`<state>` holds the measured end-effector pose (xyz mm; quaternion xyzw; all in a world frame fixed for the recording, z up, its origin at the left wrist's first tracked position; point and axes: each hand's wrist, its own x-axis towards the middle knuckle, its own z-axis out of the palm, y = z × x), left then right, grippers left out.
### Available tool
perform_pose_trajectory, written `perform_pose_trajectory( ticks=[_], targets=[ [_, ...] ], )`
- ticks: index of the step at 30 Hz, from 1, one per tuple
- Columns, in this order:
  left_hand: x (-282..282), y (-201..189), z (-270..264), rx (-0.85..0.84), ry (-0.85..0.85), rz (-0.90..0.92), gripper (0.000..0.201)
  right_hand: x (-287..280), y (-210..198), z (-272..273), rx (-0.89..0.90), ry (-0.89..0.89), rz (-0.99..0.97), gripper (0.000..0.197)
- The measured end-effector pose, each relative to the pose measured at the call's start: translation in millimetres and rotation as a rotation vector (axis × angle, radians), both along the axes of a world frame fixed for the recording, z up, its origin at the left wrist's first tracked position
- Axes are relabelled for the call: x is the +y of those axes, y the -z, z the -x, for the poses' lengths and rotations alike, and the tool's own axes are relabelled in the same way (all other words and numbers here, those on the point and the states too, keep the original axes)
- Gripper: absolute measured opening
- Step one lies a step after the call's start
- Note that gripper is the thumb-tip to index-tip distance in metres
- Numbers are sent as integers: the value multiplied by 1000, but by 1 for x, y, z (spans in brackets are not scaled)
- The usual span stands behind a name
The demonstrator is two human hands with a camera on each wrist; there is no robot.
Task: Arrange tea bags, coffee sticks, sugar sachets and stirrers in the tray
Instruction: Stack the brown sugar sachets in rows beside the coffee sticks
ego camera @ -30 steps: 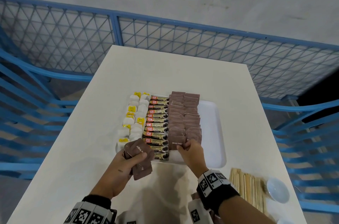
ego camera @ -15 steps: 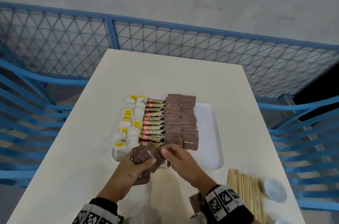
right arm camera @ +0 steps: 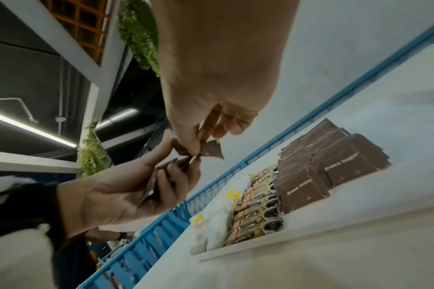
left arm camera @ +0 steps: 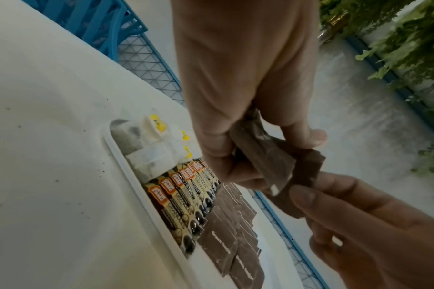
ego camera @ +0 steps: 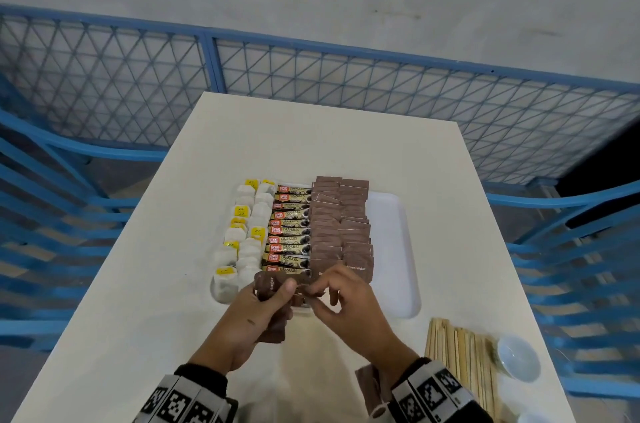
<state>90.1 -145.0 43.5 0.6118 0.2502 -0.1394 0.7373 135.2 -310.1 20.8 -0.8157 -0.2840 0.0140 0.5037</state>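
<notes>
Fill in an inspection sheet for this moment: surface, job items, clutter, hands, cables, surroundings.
Surface: white table, tray near its middle.
Job's things: in the tray, tea bags leftmost, then coffee sticks, then brown sugar sachets; right strip bare. Wooden stirrers lie on the table, outside the tray.
Clutter: small white bowl beside the stirrers; a loose brown sachet at the near edge.
Hands: left hand grips a bunch of sachets; right hand pinches one from the bunch.
Cables: nothing seen.
Surroundings: blue mesh railing, grey floor beyond.
</notes>
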Motion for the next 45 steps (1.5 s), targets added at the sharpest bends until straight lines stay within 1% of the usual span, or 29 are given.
perform_pose_trajectory(
  ticks=[2,4,5,6,7,8,9,10,12,13,16,18,21,23,25,29,32,36,37,39,40,42,44,45],
  targets=[
    [0,0,-2,-26,13,17,14,0,3,4,-55,-39,32,9],
    [1,3,-1,-36,28,30,14,-2,4,4,-25,-28,19,18],
    [2,4,-1,-33,33,22,15,-4,4,3,33,2,-1,21],
    [3,5,0,-30,34,9,15,-5,2,3,126,41,-23,20],
    [2,5,0,-30,39,-4,16,-6,-1,1,254,72,-40,18],
    [2,6,1,-34,51,-15,17,-7,-2,-1,400,82,-46,22],
    [0,7,1,-38,66,-25,18,-8,-2,-3,532,70,-42,26],
    [-1,9,2,-36,79,-38,18,-10,-1,-5,622,42,-29,26],
    [-4,11,4,-13,84,-48,14,-13,2,-8,698,-1,-13,15],
    [-4,13,4,5,78,-36,14,-16,5,-10,715,5,-12,10],
    [-3,15,4,64,42,26,12,-29,18,-18,753,143,-10,9],
    [0,16,3,90,2,76,14,-40,27,-25,760,280,-3,10],
    [7,19,3,87,-42,177,20,-59,42,-39,730,478,53,8],
    [9,20,4,72,-41,191,24,-68,51,-47,699,554,115,9],
    [9,22,4,63,-39,184,25,-71,58,-53,672,586,175,15],
    [8,20,5,18,-25,166,24,-64,61,-58,625,567,246,23],
    [7,16,5,-15,17,138,22,-59,61,-57,590,562,232,25],
    [7,18,7,-12,-9,103,22,-56,64,-56,531,562,267,28],
    [7,19,7,-15,-20,101,23,-56,64,-56,527,566,272,31],
    [9,21,8,-19,-38,101,43,-55,64,-53,479,590,297,42],
    [8,20,8,-21,-36,88,52,-53,62,-51,434,595,298,45],
    [8,18,7,-30,-29,45,59,-45,52,-44,358,536,229,37],
    [6,17,7,-41,-11,-4,59,-33,37,-35,356,376,163,21],
    [6,17,7,-51,-3,-23,54,-26,28,-31,389,274,146,14]
  ],
)
